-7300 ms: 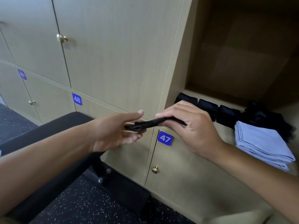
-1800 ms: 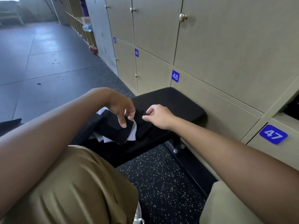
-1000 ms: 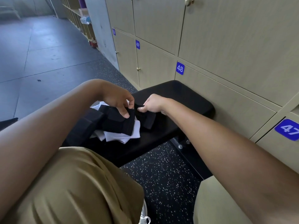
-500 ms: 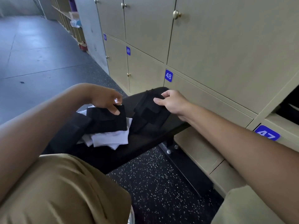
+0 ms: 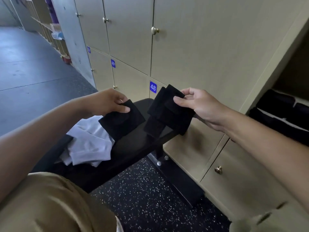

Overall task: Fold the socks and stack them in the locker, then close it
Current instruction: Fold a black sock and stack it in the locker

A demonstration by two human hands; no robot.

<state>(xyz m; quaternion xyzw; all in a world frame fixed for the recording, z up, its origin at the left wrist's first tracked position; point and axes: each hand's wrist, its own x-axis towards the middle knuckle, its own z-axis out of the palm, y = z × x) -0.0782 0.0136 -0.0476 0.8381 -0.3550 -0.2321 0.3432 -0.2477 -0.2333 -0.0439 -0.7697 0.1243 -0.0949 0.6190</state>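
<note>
Socks, black, one in each hand, held up over the black bench (image 5: 133,148) and apart from each other. Left hand (image 5: 107,102) at about nine o'clock of centre, thumb and fingers pinching the top edge of a flat black sock (image 5: 122,121), which hangs down toward the bench. Right hand (image 5: 199,104) at about two o'clock, thumb and forefinger pinching the upper edge of a bunched black sock (image 5: 168,114), folds hanging below the grip. Pale grey socks (image 5: 88,143) heaped on the bench at eight o'clock, partly under the flat black sock. Open locker (image 5: 291,101) at three o'clock, at the frame edge, with dark folded socks (image 5: 275,101) on its shelf; count not clear. Closed locker doors (image 5: 192,39) filling twelve o'clock, blue plate 48 (image 5: 153,87) just behind the bunched sock, plate 49 (image 5: 113,63) farther toward eleven. Speckled dark floor (image 5: 142,190) at six o'clock; tan trouser leg (image 5: 50,206) at seven.
</note>
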